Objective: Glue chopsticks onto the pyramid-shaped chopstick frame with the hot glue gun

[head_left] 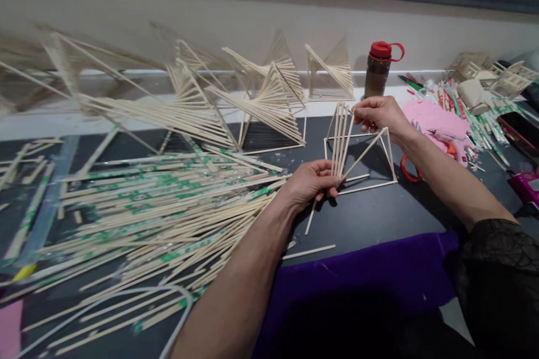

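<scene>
A small frame of thin wooden sticks (pixel 366 186) stands on the dark table, with several sticks fanned side by side at its left. My left hand (pixel 316 180) pinches the lower ends of the fanned sticks at the frame's near left corner. Higher up, my right hand (pixel 377 114) has its thumb and fingers closed on the top end of the rightmost stick of the fan. To the right, sticks meet in a raised peak (pixel 384 131) below my right wrist.
Wrapped and loose sticks (pixel 168 207) cover the left side. Twisted stick models (pixel 269 106) line the wall. A red-capped bottle (pixel 377 70), orange-handled scissors (pixel 410 169), a pink sheet (pixel 429 118) and a phone (pixel 520 129) lie rightward. Purple cloth (pixel 357 275) is at the front.
</scene>
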The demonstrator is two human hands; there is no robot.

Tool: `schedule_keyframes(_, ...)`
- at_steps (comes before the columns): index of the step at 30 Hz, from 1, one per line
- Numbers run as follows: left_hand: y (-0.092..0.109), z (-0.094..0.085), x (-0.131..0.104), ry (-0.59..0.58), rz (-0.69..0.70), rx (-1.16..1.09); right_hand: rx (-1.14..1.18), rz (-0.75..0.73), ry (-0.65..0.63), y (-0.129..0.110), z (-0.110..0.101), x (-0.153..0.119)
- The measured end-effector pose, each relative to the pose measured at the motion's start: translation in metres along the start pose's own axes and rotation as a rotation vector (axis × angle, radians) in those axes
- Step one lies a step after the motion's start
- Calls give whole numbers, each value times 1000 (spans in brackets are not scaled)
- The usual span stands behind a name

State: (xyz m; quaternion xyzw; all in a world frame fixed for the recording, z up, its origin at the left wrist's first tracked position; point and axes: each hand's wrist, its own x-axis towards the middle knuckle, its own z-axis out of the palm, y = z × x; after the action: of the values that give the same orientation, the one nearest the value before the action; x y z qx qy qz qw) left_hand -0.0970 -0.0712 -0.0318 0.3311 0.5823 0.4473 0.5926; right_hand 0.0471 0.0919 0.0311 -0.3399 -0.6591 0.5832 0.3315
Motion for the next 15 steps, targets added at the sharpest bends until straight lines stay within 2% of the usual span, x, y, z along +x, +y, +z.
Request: schedule_keyframes(15, 2, 1, -2, 19, -12, -18, -7, 4, -31, -5, 2, 1)
